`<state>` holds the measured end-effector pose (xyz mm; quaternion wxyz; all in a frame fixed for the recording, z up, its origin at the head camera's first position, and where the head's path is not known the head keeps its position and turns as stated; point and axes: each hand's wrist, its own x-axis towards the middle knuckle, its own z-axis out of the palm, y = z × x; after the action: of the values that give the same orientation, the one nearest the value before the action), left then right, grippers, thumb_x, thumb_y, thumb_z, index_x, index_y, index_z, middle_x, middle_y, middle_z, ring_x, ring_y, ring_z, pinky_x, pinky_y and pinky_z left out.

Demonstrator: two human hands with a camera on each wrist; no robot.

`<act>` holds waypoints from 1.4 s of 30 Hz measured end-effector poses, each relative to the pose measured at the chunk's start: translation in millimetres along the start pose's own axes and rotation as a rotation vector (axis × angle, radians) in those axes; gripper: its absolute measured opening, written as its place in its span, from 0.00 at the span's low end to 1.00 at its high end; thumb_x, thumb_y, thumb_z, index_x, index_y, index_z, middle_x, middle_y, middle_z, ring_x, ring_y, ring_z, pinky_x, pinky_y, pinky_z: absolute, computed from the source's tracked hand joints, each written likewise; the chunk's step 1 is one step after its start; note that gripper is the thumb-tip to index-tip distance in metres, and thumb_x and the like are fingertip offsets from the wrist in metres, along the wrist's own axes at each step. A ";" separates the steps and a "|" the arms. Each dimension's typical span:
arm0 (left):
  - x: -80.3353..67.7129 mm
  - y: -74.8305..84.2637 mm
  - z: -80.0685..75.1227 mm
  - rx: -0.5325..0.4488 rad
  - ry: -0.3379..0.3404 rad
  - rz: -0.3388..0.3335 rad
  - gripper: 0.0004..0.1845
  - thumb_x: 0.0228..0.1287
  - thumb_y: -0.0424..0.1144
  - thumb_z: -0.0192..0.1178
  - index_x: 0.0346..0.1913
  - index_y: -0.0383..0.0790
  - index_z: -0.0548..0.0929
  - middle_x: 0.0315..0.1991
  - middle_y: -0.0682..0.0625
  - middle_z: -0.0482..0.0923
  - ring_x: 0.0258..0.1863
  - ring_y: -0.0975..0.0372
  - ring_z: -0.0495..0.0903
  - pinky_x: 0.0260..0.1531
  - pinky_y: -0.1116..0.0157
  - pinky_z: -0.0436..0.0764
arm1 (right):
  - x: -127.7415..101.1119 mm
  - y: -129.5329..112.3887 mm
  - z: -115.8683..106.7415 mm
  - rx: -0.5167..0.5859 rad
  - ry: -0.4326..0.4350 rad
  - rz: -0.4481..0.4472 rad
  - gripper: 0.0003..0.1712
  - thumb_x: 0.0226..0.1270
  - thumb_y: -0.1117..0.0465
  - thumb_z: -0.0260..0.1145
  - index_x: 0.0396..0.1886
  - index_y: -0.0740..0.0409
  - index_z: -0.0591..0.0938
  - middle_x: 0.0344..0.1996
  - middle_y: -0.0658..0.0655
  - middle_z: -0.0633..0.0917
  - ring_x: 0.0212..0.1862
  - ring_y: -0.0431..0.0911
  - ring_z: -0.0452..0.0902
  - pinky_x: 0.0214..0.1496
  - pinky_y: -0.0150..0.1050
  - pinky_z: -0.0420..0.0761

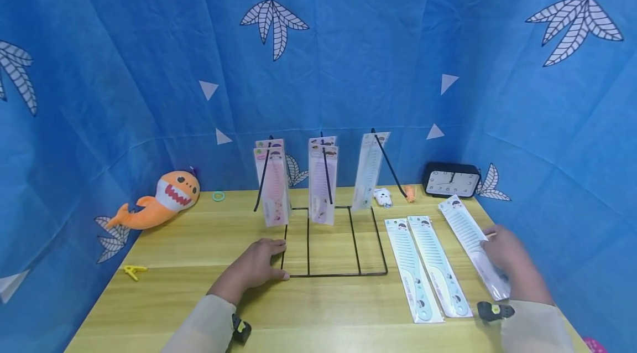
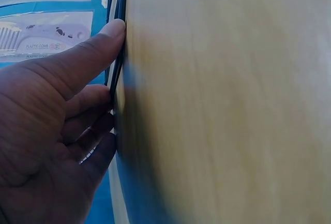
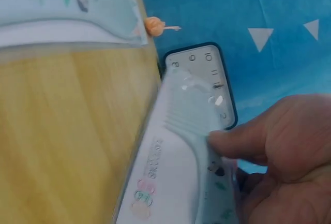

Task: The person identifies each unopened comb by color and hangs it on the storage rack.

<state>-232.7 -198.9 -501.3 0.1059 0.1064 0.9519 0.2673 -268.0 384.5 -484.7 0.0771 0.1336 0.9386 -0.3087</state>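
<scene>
Hands first: your left hand [image 1: 259,267] lies on the table [image 1: 199,242] at the near left corner of the black wire rack [image 1: 332,273], fingers fairly straight, with the thumb and fingertips pressing against the base wire; the left wrist view shows them touching the wire without curling round it. Your right hand [image 1: 505,256] has its thumb over the packaged comb [image 1: 473,242] at the right edge of the table and its fingers beneath, so it is pinching the packet around its middle.

Keep that left hand pressing down so the light frame cannot slide or tip. With the right, I would judge a grip nearer the card's top end to give better control, since the packet is long and thin and looks likely to flex.

The comb is pale, wide-toothed and sealed in a clear sleeve with a printed card behind; it lies slanted, its far end pointing toward the black clock [image 1: 452,180]. Two like packets [image 1: 425,267] lie side by side just left of it, near the rack. Pink and pale packets already hang [image 1: 320,181] from the rack's upright prongs. Further left are an orange shark toy [image 1: 159,201] and a yellow clip [image 1: 133,271].
</scene>
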 end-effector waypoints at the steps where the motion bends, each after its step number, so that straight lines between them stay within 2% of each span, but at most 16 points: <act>1: 0.0 -0.2 0.2 0.002 0.000 0.000 0.43 0.61 0.48 0.83 0.76 0.36 0.79 0.80 0.42 0.73 0.82 0.42 0.67 0.82 0.42 0.69 | -0.9 -0.9 -1.4 0.014 0.024 -0.014 0.27 0.83 0.65 0.53 0.72 0.78 0.65 0.61 0.82 0.74 0.57 0.70 0.75 0.55 0.63 0.81; 9: 1.1 -2.0 0.5 0.017 0.006 0.015 0.42 0.61 0.49 0.83 0.75 0.36 0.80 0.79 0.42 0.74 0.81 0.42 0.68 0.82 0.42 0.69 | -15.5 -20.1 -11.4 0.257 0.176 -0.052 0.29 0.90 0.56 0.48 0.81 0.66 0.63 0.67 0.73 0.72 0.59 0.64 0.74 0.47 0.47 0.78; 14: 1.5 -2.6 0.7 0.023 0.005 0.022 0.42 0.61 0.48 0.83 0.75 0.35 0.80 0.79 0.41 0.74 0.81 0.42 0.68 0.82 0.42 0.70 | -23.6 -30.6 -13.8 0.359 0.249 -0.181 0.25 0.91 0.55 0.49 0.76 0.66 0.66 0.64 0.70 0.75 0.58 0.61 0.76 0.43 0.37 0.81; 15: 1.6 -2.8 0.8 0.025 0.004 0.023 0.42 0.61 0.48 0.83 0.75 0.35 0.80 0.79 0.41 0.74 0.81 0.42 0.68 0.82 0.42 0.70 | -25.6 -33.7 -14.2 0.395 0.253 -0.206 0.24 0.91 0.55 0.50 0.74 0.65 0.67 0.64 0.69 0.75 0.60 0.62 0.76 0.45 0.40 0.86; 16: 1.8 -2.8 0.8 0.024 0.003 0.023 0.42 0.61 0.48 0.83 0.75 0.35 0.80 0.79 0.41 0.74 0.81 0.42 0.68 0.82 0.42 0.70 | -27.2 -36.7 -14.6 0.430 0.250 -0.229 0.22 0.91 0.55 0.50 0.73 0.64 0.68 0.63 0.67 0.74 0.62 0.63 0.75 0.48 0.42 0.91; 17: 1.9 -3.0 0.9 0.024 0.003 0.025 0.42 0.61 0.48 0.83 0.75 0.35 0.80 0.79 0.41 0.74 0.81 0.42 0.69 0.82 0.42 0.70 | -29.3 -40.1 -15.4 0.465 0.245 -0.251 0.20 0.91 0.55 0.51 0.72 0.62 0.69 0.62 0.65 0.75 0.63 0.63 0.75 0.50 0.41 0.92; 21: 2.5 -2.8 0.6 0.021 -0.001 0.021 0.42 0.61 0.48 0.83 0.75 0.35 0.80 0.79 0.42 0.74 0.81 0.42 0.68 0.82 0.42 0.69 | -40.1 -53.9 -18.5 0.604 0.224 -0.369 0.11 0.90 0.57 0.55 0.64 0.51 0.74 0.57 0.49 0.77 0.62 0.48 0.77 0.55 0.34 0.92; 23: 2.7 -2.1 0.6 0.021 -0.003 0.013 0.42 0.61 0.48 0.83 0.75 0.36 0.80 0.79 0.42 0.74 0.81 0.42 0.68 0.82 0.42 0.69 | -45.6 -58.6 -18.5 0.705 0.207 -0.466 0.08 0.88 0.61 0.59 0.60 0.50 0.77 0.52 0.43 0.78 0.56 0.38 0.77 0.46 0.22 0.86; 26: 2.7 -0.5 0.5 0.025 -0.007 -0.003 0.42 0.61 0.49 0.83 0.75 0.37 0.80 0.79 0.43 0.74 0.81 0.42 0.68 0.82 0.42 0.69 | -53.9 -64.3 -17.9 0.882 0.141 -0.639 0.10 0.85 0.70 0.60 0.57 0.53 0.79 0.49 0.44 0.81 0.51 0.34 0.78 0.45 0.23 0.86; 30: 2.5 -0.7 0.6 0.031 -0.006 -0.003 0.42 0.61 0.49 0.83 0.75 0.37 0.80 0.79 0.43 0.74 0.82 0.42 0.68 0.82 0.42 0.69 | -61.9 -72.4 -17.9 1.016 0.035 -0.812 0.15 0.82 0.79 0.57 0.55 0.59 0.81 0.48 0.48 0.84 0.50 0.37 0.82 0.46 0.26 0.87; 34: 1.9 -1.4 0.3 0.028 -0.005 0.005 0.42 0.61 0.48 0.83 0.75 0.37 0.80 0.80 0.42 0.73 0.82 0.42 0.67 0.82 0.42 0.69 | -66.4 -78.8 -20.3 0.980 -0.028 -0.895 0.16 0.80 0.83 0.54 0.53 0.65 0.82 0.46 0.50 0.85 0.49 0.38 0.84 0.48 0.27 0.89; 38: 1.6 -1.4 0.3 0.026 -0.008 0.009 0.42 0.62 0.49 0.82 0.76 0.37 0.79 0.80 0.42 0.73 0.82 0.42 0.67 0.82 0.42 0.69 | -70.1 -80.4 -23.7 0.756 -0.018 -0.939 0.13 0.78 0.83 0.55 0.50 0.68 0.81 0.45 0.47 0.87 0.46 0.36 0.85 0.49 0.26 0.89; 42: 1.0 -0.7 -0.2 0.028 -0.006 0.008 0.42 0.62 0.48 0.82 0.75 0.36 0.80 0.80 0.42 0.73 0.81 0.42 0.68 0.82 0.42 0.69 | -73.3 -80.4 -25.4 0.547 -0.010 -0.951 0.12 0.77 0.82 0.59 0.50 0.68 0.82 0.43 0.44 0.88 0.43 0.36 0.86 0.47 0.26 0.89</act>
<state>-233.8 -199.3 -501.7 0.1060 0.1123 0.9548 0.2540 -223.8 322.6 -402.9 -0.1039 -0.2915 0.7806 -0.5431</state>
